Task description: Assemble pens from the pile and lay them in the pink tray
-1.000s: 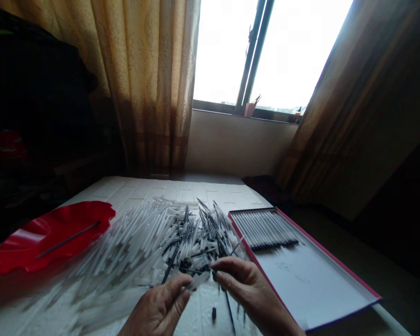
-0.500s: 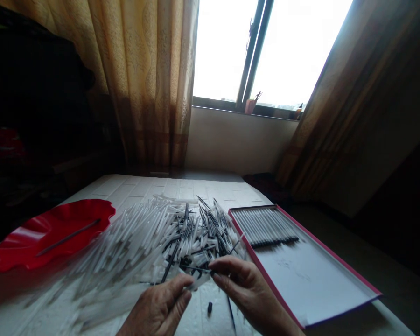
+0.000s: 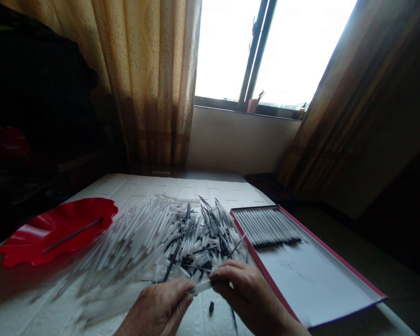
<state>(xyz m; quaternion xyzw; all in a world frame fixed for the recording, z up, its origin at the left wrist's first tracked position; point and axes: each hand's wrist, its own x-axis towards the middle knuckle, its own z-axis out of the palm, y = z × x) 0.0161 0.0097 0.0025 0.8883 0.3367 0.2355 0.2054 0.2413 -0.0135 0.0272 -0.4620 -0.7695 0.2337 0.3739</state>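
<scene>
"Pen tube [image 3: 202, 286], one piece, whitish and half see-through: where is it sitting?"
"It is spanning the gap between two hands, over the near part of the white table [image 3: 133, 186]."

"Handling?"
"Probably light, fairly stiff and smooth enough to be slipping under a loose pinch. It is looking like thin plastic, so hard squeezing could be cracking it. Best hold: fingertips at the two ends."

"Grip, left side?"
"Left hand [image 3: 159, 303]: thumb and forefinger almost meeting, pinching the tube's left end."

"Right side?"
"Right hand [image 3: 243, 288]: fingers bunching together round the other end, no gap showing. Whether they are also holding a small dark part, I cannot tell."

"Nearby items?"
"Black cap [image 3: 211, 307], one, lying on the table apart from both hands. Beyond the hands, one heap is spreading: white tubes [image 3: 143, 224] leftward, thin dark rods [image 3: 214, 218] rightward."

"Farther out?"
"Red-edged box [image 3: 322, 289], one, lying to the right and holding a row of white sticks [image 3: 269, 226] with black ends. Red plate [image 3: 31, 233], wavy-rimmed, sitting to the left; one dark stick [image 3: 72, 235] is resting in it."
</scene>
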